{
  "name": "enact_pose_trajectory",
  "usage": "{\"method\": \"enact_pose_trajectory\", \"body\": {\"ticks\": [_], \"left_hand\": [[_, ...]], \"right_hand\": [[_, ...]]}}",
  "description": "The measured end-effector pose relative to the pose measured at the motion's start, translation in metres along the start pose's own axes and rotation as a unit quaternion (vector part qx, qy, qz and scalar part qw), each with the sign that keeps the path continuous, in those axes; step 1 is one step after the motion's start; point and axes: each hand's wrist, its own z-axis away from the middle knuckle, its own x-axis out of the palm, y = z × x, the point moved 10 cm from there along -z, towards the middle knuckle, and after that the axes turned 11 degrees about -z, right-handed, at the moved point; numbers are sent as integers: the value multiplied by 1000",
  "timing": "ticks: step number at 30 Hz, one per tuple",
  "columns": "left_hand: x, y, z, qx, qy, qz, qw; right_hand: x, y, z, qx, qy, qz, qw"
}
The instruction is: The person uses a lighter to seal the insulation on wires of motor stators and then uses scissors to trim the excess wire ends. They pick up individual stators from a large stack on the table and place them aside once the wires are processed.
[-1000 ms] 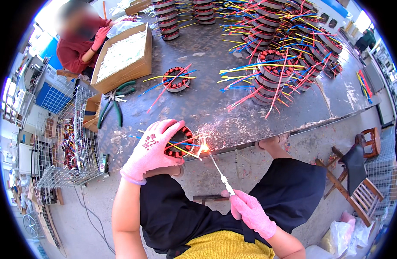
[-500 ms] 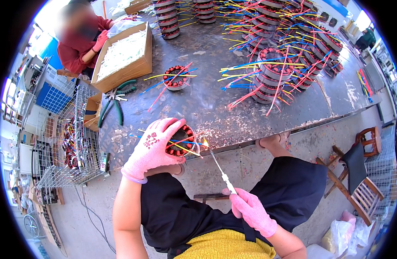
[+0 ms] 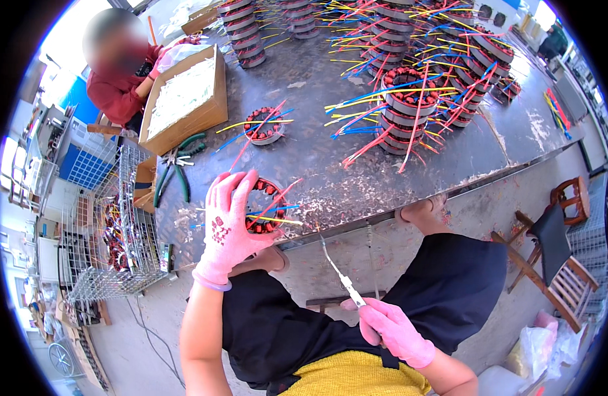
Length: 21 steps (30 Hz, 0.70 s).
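My left hand (image 3: pixel 226 224), in a pink glove, is closed around the side of a motor stator (image 3: pixel 277 197) with red coils. It holds the stator at the table's front edge; red, blue and yellow wires cross its face and stick out to the right. In my right hand (image 3: pixel 395 330), also gloved in pink, is a long-necked lighter (image 3: pixel 349 286) with a white grip. Its thin metal neck points up toward the table edge, and the tip stands a little apart from the stator's wire ends. No clear flame shows there.
Another stator (image 3: pixel 263 129) lies beyond my left hand, near green-handled pliers (image 3: pixel 174 173). Stacked stators (image 3: pixel 404 122) with jutting wires fill the far right. A cardboard box (image 3: pixel 205 109) of white pieces stands far left, by another person (image 3: pixel 119 86). A wire basket (image 3: pixel 109 264) hangs left.
The flame at the lighter's tip by the wire ends is no longer clearly visible. The stator has shifted slightly left and turned; the lighter tip is now farther from its wires.
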Motion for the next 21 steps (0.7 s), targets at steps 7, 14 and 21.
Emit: {"method": "enact_pose_trajectory", "body": {"ticks": [7,14,21], "left_hand": [[-14,8,-2,7,65,-38,997],[-14,12,-1,20,72,-45,996],[-14,11,-1,16,59,-48,997]], "right_hand": [[5,-2,1,13,-35,-5,999],[8,-2,0,-4,-41,-2,999],[5,0,-1,-8,-34,-3,999]]}}
